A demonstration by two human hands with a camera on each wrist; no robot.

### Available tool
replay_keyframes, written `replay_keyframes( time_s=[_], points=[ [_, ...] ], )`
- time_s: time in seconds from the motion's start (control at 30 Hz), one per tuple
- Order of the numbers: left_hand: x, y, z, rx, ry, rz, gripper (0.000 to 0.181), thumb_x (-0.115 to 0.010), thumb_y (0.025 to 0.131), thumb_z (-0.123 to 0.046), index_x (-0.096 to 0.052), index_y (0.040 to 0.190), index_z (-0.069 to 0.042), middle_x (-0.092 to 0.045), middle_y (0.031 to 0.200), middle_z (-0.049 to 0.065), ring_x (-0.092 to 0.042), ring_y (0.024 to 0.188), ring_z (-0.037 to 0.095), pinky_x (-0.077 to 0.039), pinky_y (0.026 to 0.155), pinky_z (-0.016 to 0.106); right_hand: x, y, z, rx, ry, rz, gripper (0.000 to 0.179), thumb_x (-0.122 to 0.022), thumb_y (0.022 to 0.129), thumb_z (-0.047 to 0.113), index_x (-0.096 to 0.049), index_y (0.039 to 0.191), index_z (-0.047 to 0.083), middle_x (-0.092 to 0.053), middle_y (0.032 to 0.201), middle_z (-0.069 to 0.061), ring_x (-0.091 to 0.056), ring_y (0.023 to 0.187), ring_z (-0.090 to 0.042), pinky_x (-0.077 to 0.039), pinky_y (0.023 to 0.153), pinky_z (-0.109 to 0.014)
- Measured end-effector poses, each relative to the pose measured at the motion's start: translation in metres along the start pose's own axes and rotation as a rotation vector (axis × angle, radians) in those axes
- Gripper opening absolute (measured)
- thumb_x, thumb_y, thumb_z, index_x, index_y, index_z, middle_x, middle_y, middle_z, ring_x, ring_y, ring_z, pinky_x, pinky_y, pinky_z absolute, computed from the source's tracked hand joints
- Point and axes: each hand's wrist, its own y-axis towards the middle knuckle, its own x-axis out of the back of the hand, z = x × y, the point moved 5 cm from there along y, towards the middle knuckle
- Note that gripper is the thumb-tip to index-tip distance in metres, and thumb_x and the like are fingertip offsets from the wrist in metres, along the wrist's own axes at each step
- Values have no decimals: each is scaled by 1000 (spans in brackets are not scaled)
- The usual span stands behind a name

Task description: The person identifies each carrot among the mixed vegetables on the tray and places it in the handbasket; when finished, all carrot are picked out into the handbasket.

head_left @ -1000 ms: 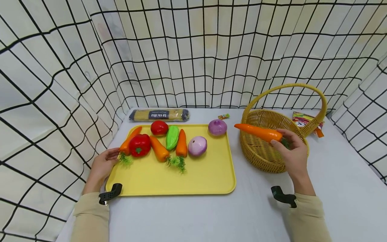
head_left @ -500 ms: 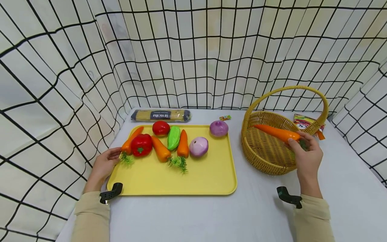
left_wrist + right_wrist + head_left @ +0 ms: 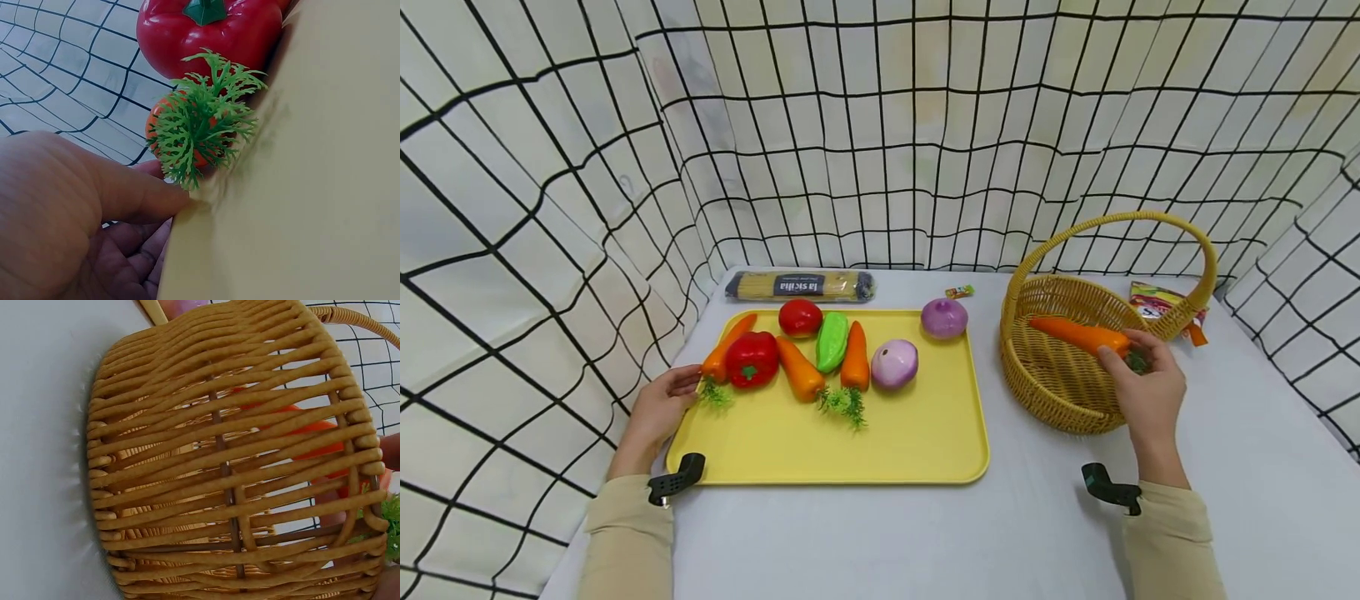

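Note:
My right hand grips an orange carrot near its leafy end, inside the wicker basket. In the right wrist view the basket's woven side fills most of the picture, and the carrot shows only through the gaps. At the yellow tray's left side, my left hand pinches the tray rim, its thumb on the edge and fingers curled outside. Just past that thumb lie another carrot with green leaves and a red bell pepper.
On the tray are a tomato, a green vegetable, two more carrots and two onions. Behind it lie a spaghetti pack and a small candy. A colourful packet lies behind the basket; black netting surrounds the table.
My right hand has carried the carrot rightward over the basket, then down and slightly left into it. The left hand keeps its place at the tray rim.

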Motion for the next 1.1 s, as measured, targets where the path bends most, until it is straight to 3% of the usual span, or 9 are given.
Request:
replay_keyframes(
  time_s=[0.17,0.43,0.63,0.83,0.97,1.1],
  points=[
    [1,0,3,19,4,-9,48,-46,98,1,-41,146,2,-49,139,24,-48,121,30,-42,74,6,-5,-1,5,-11,-117,57,47,-67,92,33,-58,135,16,-54,128,-6,-49,107,-15,-45,82,-13],
    [2,-2,4,25,0,-15,47,-47,97,1,-41,144,4,-49,138,26,-49,119,30,-42,73,6,-10,5,10,-33,-176,169,52,-65,92,38,-56,136,11,-53,132,-12,-47,107,-19,-43,73,-12],
    [2,-1,3,21,4,-17,48,-46,98,1,-41,145,3,-49,138,25,-49,119,29,-42,74,6,-15,15,11,-137,-102,316,60,-63,94,37,-47,141,5,-44,133,-13,-57,92,-8,-52,76,-15],
    [1,0,-1,17,-14,6,48,-46,99,0,-39,146,3,-47,140,25,-48,121,31,-42,75,6,-19,26,10,-190,-80,364,60,-63,95,34,-43,143,4,-44,137,-16,-61,84,-4,-53,79,-18],
    [0,1,-2,17,-18,2,48,-47,98,1,-40,145,4,-48,139,25,-48,121,31,-42,74,6,-22,32,3,-226,-92,390,62,-62,95,35,-42,145,5,-46,139,-18,-62,91,-11,-53,81,-19],
    [0,2,0,16,-12,-4,48,-47,98,2,-40,145,4,-49,138,25,-49,120,30,-42,73,5,-27,35,-6,-243,-144,444,64,-60,96,38,-41,147,4,-43,142,-20,-52,113,-25,-46,88,-25]
  ],
)
